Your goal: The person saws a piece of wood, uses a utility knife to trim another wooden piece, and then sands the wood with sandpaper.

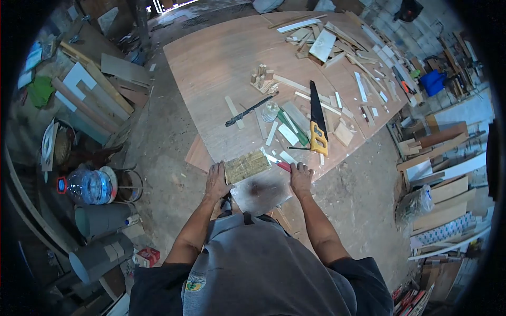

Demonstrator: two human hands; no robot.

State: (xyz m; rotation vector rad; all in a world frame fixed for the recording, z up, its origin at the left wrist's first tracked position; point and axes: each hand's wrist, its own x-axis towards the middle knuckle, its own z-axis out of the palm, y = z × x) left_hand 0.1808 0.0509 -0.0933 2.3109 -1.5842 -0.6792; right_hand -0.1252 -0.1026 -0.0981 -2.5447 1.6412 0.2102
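Note:
My left hand [215,181] lies at the left end of a yellowish, rough-surfaced block [246,167], its fingers stretched forward and its thumb pointing inward. My right hand [301,180] rests at the right corner of a shiny grey sheet [262,194] with a dark smudge in its middle. The right fingers are extended, close to a red-handled tool [283,165] whose kind I cannot make out. The sheet sits between both hands, in front of my body. Just ahead, a handsaw [318,124] with a yellow handle lies on the wooden tabletop [203,68].
On the table are a long dark drill bit [250,109], a clear glass jar [270,110], small upright wood pieces [262,79] and a scrap-wood pile [322,45]. A large water bottle [89,185] stands at left. Boards [443,195] line the right wall.

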